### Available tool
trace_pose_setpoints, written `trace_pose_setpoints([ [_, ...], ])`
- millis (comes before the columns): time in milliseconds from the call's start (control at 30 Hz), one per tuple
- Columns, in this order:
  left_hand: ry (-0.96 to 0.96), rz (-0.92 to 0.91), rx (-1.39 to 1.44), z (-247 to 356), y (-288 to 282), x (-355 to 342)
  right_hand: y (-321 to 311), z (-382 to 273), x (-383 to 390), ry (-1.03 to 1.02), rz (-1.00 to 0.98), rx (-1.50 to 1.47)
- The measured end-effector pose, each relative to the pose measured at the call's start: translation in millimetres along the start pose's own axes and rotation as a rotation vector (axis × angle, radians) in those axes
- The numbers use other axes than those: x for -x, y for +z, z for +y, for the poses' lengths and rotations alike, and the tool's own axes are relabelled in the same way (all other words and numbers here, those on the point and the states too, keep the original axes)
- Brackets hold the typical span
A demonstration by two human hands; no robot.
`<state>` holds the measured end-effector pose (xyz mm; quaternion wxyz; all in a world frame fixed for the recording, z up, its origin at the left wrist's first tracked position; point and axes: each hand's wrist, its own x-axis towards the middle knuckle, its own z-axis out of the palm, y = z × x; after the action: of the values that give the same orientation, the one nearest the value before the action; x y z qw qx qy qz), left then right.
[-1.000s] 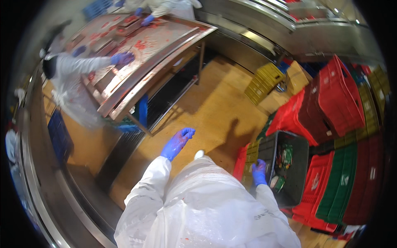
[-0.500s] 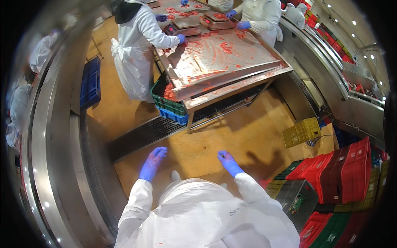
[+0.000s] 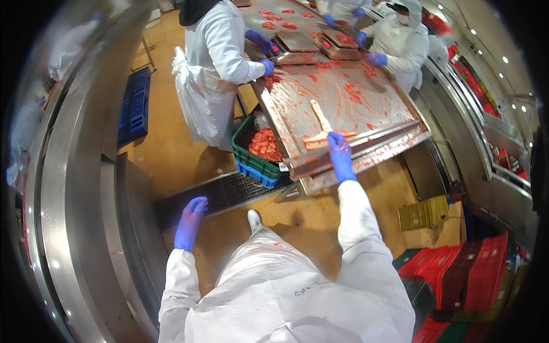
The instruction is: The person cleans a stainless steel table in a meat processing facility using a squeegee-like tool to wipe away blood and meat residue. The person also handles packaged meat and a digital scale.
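Note:
My right hand (image 3: 340, 156), in a blue glove, reaches over the near edge of the metal table (image 3: 394, 108). Its bent fingers close at the foot of a pale T-shaped scraper (image 3: 320, 116), which lies flat on the smeared steel top. Part of the scraper's crossbar is hidden behind the hand. My left hand (image 3: 191, 223), gloved in blue with reddish smears, hangs low over the floor at the left. Its fingers are loosely curled, with nothing in them.
Below the table's left corner, a green crate (image 3: 246, 143) of red meat sits on a blue crate (image 3: 256, 173). Gloved co-workers stand along both sides, near scales (image 3: 297, 48). A steel barrier (image 3: 74, 188) runs along my left. Red crates (image 3: 463, 274) are stacked at the right.
I have come closer to the table. My right hand has stretched forward from above the floor to the scraper. My left hand has stayed low, shifting slightly left.

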<state>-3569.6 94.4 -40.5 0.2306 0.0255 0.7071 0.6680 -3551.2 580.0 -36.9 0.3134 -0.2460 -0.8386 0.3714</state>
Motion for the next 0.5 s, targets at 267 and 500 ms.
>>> trace_pose_setpoints([
  [267,-0.002,0.105,-0.006,47,-35,-71,71,112,-135,0.262,-0.393,0.653],
  [500,-0.088,0.14,0.006,32,-83,-99,86,98,-160,0.201,-0.418,0.738],
])
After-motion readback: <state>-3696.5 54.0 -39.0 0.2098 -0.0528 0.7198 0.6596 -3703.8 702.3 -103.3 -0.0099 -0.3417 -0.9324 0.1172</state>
